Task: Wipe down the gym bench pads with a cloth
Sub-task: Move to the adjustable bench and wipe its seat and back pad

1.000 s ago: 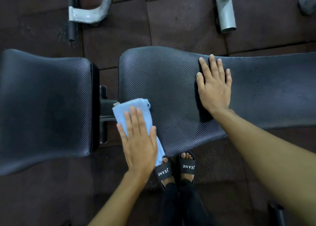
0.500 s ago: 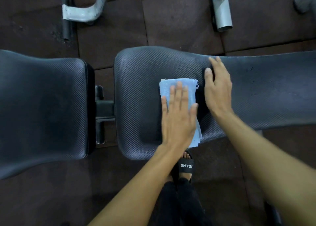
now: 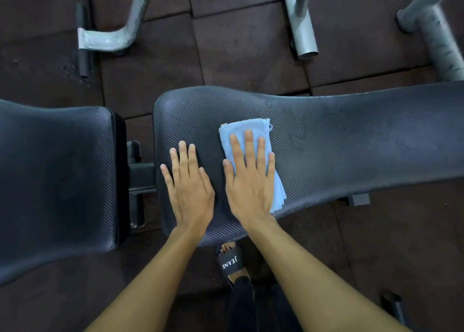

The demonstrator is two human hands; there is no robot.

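The right hand (image 3: 249, 181) lies flat, fingers spread, pressing a folded blue cloth (image 3: 251, 141) onto the long back pad (image 3: 351, 143); it is not gripping, only pinning the cloth down with the palm. Just to its left, the left hand (image 3: 187, 181) rests open and empty on the same pad, near that pad's end. I'd judge the wipe is partway: the cloth sits near 1 end of the back pad, with the long stretch to the right of the right hand unwiped, faint specks showing there. The seat pad (image 3: 55, 176), left of both hands across the gap, looks untouched for now.
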